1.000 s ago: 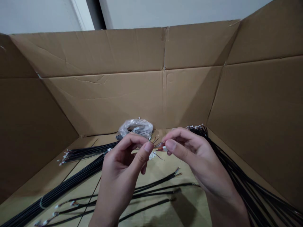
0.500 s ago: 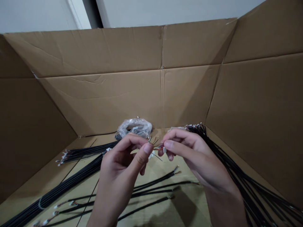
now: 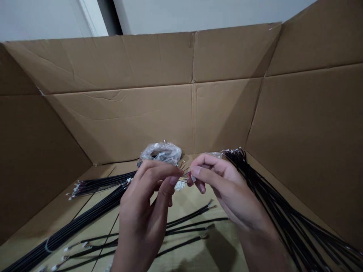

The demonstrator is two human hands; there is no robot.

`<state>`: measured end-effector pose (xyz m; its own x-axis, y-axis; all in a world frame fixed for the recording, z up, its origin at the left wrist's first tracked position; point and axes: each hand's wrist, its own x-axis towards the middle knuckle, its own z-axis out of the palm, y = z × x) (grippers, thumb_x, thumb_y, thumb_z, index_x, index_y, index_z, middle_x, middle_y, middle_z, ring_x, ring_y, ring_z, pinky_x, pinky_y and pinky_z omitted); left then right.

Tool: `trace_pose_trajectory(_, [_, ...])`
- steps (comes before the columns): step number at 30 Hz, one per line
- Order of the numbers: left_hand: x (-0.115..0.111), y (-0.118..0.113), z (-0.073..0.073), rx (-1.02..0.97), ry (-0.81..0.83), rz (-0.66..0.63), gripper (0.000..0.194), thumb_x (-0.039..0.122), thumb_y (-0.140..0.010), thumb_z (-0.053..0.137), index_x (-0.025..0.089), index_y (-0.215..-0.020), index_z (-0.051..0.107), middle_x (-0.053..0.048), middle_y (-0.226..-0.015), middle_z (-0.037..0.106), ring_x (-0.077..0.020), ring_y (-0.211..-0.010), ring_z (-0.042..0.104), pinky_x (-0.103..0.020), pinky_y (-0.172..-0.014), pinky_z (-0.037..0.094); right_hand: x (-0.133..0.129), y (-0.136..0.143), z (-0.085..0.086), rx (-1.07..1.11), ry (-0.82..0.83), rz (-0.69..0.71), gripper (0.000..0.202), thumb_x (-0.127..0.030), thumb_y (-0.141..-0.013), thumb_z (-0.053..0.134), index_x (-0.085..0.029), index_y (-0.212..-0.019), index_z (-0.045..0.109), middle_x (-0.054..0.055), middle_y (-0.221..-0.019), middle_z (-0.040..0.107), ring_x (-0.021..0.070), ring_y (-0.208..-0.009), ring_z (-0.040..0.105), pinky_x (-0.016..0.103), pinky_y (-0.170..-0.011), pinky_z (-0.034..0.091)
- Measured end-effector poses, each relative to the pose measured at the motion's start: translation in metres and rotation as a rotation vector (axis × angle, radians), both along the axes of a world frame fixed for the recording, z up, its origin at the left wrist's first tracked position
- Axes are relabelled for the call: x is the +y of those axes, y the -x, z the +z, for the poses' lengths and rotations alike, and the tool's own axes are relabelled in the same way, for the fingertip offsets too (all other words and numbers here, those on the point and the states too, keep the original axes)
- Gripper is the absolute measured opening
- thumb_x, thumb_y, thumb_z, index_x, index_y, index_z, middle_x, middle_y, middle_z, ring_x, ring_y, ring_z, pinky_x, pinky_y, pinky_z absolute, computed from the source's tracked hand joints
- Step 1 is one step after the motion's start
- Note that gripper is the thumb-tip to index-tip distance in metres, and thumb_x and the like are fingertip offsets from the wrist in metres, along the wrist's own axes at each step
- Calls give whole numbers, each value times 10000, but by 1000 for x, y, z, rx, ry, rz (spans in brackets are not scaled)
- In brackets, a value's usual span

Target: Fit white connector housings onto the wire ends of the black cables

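My left hand [image 3: 149, 200] pinches the thin coloured wires [image 3: 185, 173] at the end of a cable, whose body is hidden behind my fingers. Facing it, my right hand [image 3: 224, 189] is closed, thumb against fingers, on a small white connector [image 3: 193, 177]. Some wire ends fan out in the gap between the two hands, and at least one reaches the connector. Whether that wire sits inside the housing is too small to tell. Just below the fingertips lies a small pile of white connectors [image 3: 179, 185].
Cardboard walls [image 3: 124, 105] enclose the work surface. Black cable bundles lie at left [image 3: 79, 217] and right [image 3: 272, 207]. Several loose black cables [image 3: 187, 224] cross the middle front. A clear plastic bag [image 3: 161, 152] sits against the back wall.
My left thumb has drawn back and its index finger now extends over the wires. The right hand has shifted slightly left, still holding the connector.
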<state>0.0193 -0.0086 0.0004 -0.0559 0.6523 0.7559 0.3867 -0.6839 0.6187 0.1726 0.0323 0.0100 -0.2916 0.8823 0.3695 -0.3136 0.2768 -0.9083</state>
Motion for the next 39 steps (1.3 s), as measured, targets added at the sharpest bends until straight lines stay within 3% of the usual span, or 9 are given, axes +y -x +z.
trace_pose_trajectory(8, [2,7,-3,143,-22,118,179,219,-1019,600,350,-1069,710,1,-949,642,-129,-698,579,-231,-579,486,-7,-2,2,-127,-154,-155,158,-276,-928,658,-216,-783,666,-15,-748,673,134,-682,585,272,-665,491])
trace_pose_trajectory(12, [3,8,-1,154,7,125,130,242,-1008,627,334,-1054,707,4,-969,657,-132,-751,606,-223,-647,523,-11,0,3,-178,-227,-235,152,-264,-938,635,-216,-797,659,-21,-749,631,140,-705,562,273,-669,476])
trace_pose_trajectory(16, [0,9,3,164,13,80,109,235,-991,649,319,-1012,716,10,-927,659,-127,-742,601,-199,-616,514,-15,2,4,-212,-304,-290,142,-232,-948,622,-220,-810,654,-32,-754,628,138,-736,570,266,-689,474])
trace_pose_trajectory(24, [-3,10,4,103,83,28,128,224,-993,631,327,-979,707,23,-901,637,-111,-737,577,-150,-534,454,-14,1,4,-223,-285,-259,158,-250,-952,625,-215,-801,653,-26,-741,625,148,-724,564,288,-685,465])
trace_pose_trajectory(28, [4,11,4,114,64,55,129,211,-994,623,310,-954,695,31,-861,615,-100,-689,543,-149,-540,450,-1,4,0,-151,-186,-147,157,-271,-930,650,-207,-787,662,-18,-746,652,140,-708,577,285,-677,469])
trace_pose_trajectory(33, [12,11,3,111,-4,89,137,188,-989,601,291,-936,673,32,-831,588,-96,-683,556,-157,-508,421,15,9,-9,-2,-70,18,138,-300,-878,737,-195,-803,688,-21,-706,642,113,-635,595,229,-557,452])
trace_pose_trajectory(39, [17,9,-1,89,20,97,98,242,-989,602,269,-925,671,7,-845,588,-114,-724,579,-172,-492,395,10,9,-9,130,-100,-19,109,-230,-866,781,-221,-878,673,-39,-688,672,86,-593,599,176,-502,446])
